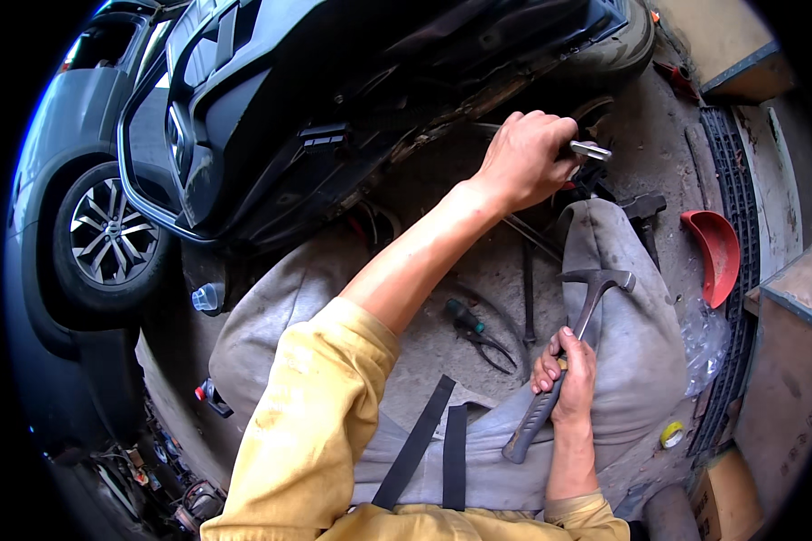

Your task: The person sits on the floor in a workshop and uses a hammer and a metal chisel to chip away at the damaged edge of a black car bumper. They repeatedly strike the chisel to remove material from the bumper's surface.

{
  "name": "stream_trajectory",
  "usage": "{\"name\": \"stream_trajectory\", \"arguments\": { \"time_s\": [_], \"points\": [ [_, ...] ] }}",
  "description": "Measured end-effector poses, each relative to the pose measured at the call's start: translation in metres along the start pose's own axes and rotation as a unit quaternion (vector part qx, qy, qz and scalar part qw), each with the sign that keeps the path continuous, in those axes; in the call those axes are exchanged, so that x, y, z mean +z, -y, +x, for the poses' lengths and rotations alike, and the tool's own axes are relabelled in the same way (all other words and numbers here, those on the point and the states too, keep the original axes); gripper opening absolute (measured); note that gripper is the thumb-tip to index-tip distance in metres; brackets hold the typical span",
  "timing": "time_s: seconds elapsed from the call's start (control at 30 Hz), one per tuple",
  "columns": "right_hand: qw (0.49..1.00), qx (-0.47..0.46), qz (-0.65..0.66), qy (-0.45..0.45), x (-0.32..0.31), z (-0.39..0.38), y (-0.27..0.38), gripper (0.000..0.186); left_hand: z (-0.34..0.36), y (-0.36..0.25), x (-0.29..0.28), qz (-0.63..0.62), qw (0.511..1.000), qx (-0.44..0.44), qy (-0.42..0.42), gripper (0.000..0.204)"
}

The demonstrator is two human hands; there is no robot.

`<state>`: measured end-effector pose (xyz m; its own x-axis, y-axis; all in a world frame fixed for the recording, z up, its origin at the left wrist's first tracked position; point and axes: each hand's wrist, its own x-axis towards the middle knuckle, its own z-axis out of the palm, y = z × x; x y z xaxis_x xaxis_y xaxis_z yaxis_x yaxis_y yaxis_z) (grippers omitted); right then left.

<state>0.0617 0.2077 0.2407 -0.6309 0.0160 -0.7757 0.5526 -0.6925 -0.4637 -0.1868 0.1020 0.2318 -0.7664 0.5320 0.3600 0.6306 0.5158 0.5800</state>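
Observation:
My left hand, arm stretched up toward the dark plastic car body part, is closed around a metal tool whose short shank pokes out past my fingers. Low at the right, my right hand grips a hammer by its rubber handle, head raised over my grey-clad knee. Between my legs, pliers lie on the concrete beside a long dark bar. The far end of the tool in my left hand is hidden.
A car with a spoked wheel stands at the left. At the right are a red plastic piece, a black ribbed strip, boxes and a yellow tape roll. A clear plastic cup sits by my left knee.

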Motion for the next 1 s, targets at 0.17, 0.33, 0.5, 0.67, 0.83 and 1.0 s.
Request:
{"name": "stream_trajectory", "arguments": {
  "time_s": [0.17, 0.33, 0.5, 0.67, 0.83, 1.0],
  "points": [
    [1.0, 0.001, 0.003, 0.002, -0.001, 0.001, 0.0, 0.033, -0.005, 0.019, -0.003, -0.004, 1.0, -0.02, -0.014, 0.04],
    [1.0, -0.002, -0.002, 0.004, 0.0, 0.001, 0.0, 0.033, -0.037, 0.023, -0.005, -0.002, 0.99, 0.025, -0.142, 0.028],
    [1.0, -0.003, -0.021, 0.008, -0.003, 0.003, -0.004, 0.029, -0.08, 0.013, -0.003, -0.007, 0.979, -0.059, -0.194, 0.021],
    [0.998, -0.008, -0.065, 0.006, 0.0, 0.007, -0.011, 0.024, -0.111, -0.004, -0.005, 0.109, 0.958, -0.162, -0.209, 0.022],
    [0.993, -0.007, -0.116, 0.023, 0.003, 0.007, -0.013, 0.023, -0.106, -0.003, -0.014, 0.016, 0.963, -0.208, -0.169, 0.026],
    [0.99, -0.022, -0.135, 0.022, 0.01, 0.002, -0.012, 0.022, -0.097, 0.007, -0.031, -0.005, 0.959, -0.231, -0.162, 0.026]
  ]
}}
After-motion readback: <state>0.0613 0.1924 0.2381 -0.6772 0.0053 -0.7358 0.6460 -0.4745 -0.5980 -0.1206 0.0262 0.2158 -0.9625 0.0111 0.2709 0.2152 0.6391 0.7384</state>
